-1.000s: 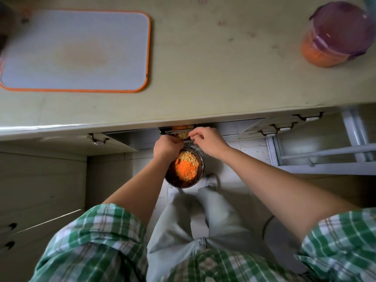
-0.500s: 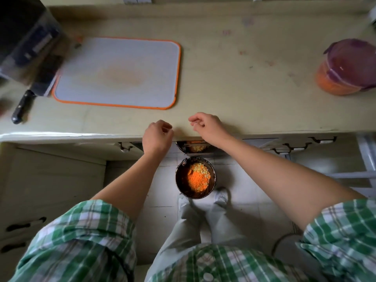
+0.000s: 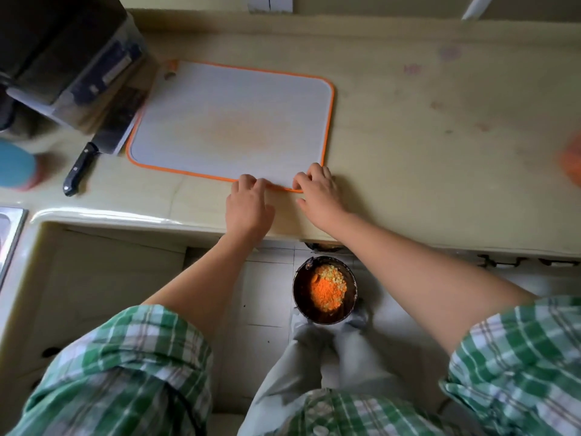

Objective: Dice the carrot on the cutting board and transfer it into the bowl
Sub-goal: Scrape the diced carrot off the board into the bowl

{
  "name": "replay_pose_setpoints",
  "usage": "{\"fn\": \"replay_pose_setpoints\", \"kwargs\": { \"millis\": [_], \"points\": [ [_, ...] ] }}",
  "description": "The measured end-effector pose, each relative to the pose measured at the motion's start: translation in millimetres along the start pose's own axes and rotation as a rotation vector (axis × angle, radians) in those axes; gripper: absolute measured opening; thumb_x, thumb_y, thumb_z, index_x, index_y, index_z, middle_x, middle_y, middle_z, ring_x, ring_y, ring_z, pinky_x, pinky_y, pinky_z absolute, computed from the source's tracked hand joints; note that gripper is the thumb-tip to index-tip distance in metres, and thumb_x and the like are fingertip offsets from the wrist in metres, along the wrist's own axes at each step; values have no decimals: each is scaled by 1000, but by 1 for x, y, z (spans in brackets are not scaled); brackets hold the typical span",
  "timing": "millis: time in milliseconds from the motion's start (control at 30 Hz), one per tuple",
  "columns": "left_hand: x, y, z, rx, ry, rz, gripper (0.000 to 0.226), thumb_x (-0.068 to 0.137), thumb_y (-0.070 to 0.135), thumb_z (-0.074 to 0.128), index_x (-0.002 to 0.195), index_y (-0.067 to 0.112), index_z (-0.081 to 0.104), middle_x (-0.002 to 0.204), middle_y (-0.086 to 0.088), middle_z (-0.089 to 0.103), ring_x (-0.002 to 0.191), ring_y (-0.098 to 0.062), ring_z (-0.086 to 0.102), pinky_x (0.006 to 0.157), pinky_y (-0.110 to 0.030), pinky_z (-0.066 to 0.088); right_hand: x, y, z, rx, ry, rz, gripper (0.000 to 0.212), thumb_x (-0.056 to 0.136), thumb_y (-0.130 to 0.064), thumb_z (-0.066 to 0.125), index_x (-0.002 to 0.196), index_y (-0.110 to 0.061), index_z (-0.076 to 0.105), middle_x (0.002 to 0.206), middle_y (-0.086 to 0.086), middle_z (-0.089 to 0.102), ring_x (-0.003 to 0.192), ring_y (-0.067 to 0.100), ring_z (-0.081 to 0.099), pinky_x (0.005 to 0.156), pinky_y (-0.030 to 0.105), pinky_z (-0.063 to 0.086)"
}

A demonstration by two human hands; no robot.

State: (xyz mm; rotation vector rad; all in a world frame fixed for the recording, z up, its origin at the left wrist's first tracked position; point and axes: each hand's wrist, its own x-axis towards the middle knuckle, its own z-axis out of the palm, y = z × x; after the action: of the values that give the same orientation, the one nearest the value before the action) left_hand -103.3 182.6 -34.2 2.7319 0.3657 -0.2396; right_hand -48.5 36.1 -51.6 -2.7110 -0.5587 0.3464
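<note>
Ok, nearest first: green-and-white plaid sleeves (image 3: pixel 132 366) and grey trousers (image 3: pixel 314 366) fill the bottom. Just beyond the trouser legs, a dark round bowl (image 3: pixel 301 305) sits on the white tiled floor (image 3: pixel 267 294), below the front edge of the worktop. The diced carrot (image 3: pixel 328 289) is heaped inside it, orange bits mixed with paler yellow ones.

Both bare forearms reach up over the pale yellow worktop (image 3: pixel 408 136). The left hand (image 3: pixel 248 202) has bent fingers (image 3: pixel 251 184), tips on the near rim of the white rectangular cutting board with an orange rim (image 3: pixel 232 121). The right hand (image 3: pixel 317 191) is just beside it, fingers bent onto the board's near right corner and thumb on the worktop beside the rim. Can't tell if either hand actually grips the board or only touches it.

The board lies flat with a faint orange stain mid-surface. A small orange stub (image 3: pixel 171 69) lies at its far left corner.

Left of the board lies a black-handled cleaver (image 3: pixel 103 133), blade touching the board's left rim. Further left are a dark box (image 3: pixel 63 48), a blurred blue round thing (image 3: pixel 14 165) and a metal sink edge (image 3: pixel 9 228). At the far right there's a blurred orange blob (image 3: pixel 570 162).
</note>
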Motion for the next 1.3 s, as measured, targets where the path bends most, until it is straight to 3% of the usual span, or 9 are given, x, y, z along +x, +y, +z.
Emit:
{"fn": "replay_pose_setpoints", "kwargs": {
  "millis": [133, 333, 433, 500, 767, 1000, 1167, 1233, 1300],
  "points": [
    [7, 3, 2, 67, 29, 0, 43, 80, 8, 56, 123, 13, 53, 126, -11, 47, 118, -32, 39, 91, -37, 35, 10, 5, 2, -30, 58, 13, 17, 83, -19, 67, 98, -15, 61, 112, 9, 49, 113, 28, 44, 86, 40, 39],
    [12, 14, 10, 102, 89, -17, 34, 78, 4, 55, 111, 14, 57, 115, -9, 50, 109, -32, 43, 84, -34, 33, 21, 15, -8, -229, 16, -235, 21, 88, -27, 61, 103, -13, 62, 109, 6, 56, 111, 26, 49, 88, 34, 31],
    [12, 28, 16, 128, 92, -5, 28, 81, 7, 56, 108, 15, 58, 110, -8, 51, 106, -32, 43, 82, -34, 30, 11, 25, -16, -287, 28, -278, 23, 67, -24, 81, 80, -13, 66, 84, 5, 61, 85, 26, 60, 73, 33, 39],
    [12, 41, 22, 119, 94, 16, 22, 84, 11, 57, 105, 17, 59, 107, -7, 51, 105, -31, 43, 80, -33, 28, 3, 42, -24, -327, 5, -291, 32, 52, -25, 89, 67, -16, 62, 70, 2, 59, 70, 23, 60, 67, 29, 30],
    [-3, 136, 71, 69, 107, 146, 6, 86, 15, 60, 88, 15, 66, 98, -9, 55, 93, -33, 48, 84, -43, 34, -46, 142, -67, -352, -48, -372, 37, 49, -22, 91, 67, -16, 59, 69, 1, 58, 66, 23, 59, 65, 30, 23],
    [-27, 211, 106, 122, 85, 242, 7, 82, 19, 63, 83, 24, 68, 96, -4, 58, 92, -30, 51, 83, -43, 39, -92, 220, -85, -331, -5, -306, 34, 55, -24, 88, 74, -18, 60, 76, 1, 59, 75, 23, 60, 68, 31, 26],
    [-34, 246, 114, 139, -2, 315, 10, 81, 15, 62, 88, 20, 68, 101, -8, 56, 96, -33, 51, 86, -42, 39, -115, 246, -97, -218, -137, -169, 16, 81, -23, 68, 93, -14, 62, 100, 5, 60, 102, 25, 54, 83, 37, 36],
    [-30, 259, 110, 121, -59, 326, 18, 81, 17, 60, 98, 18, 67, 111, -10, 53, 106, -34, 47, 90, -40, 37, -116, 255, -109, -67, -58, -88, 13, 84, -24, 66, 93, -15, 63, 99, 6, 60, 99, 26, 56, 81, 36, 39],
    [-23, 271, 106, 116, -105, 319, 35, 81, 21, 59, 116, 20, 61, 130, -9, 45, 121, -31, 40, 99, -38, 33, -114, 272, -128, 17, 199, -2, 18, 80, -20, 67, 95, -14, 62, 98, 7, 59, 94, 28, 57, 77, 37, 44]
  ]
}}
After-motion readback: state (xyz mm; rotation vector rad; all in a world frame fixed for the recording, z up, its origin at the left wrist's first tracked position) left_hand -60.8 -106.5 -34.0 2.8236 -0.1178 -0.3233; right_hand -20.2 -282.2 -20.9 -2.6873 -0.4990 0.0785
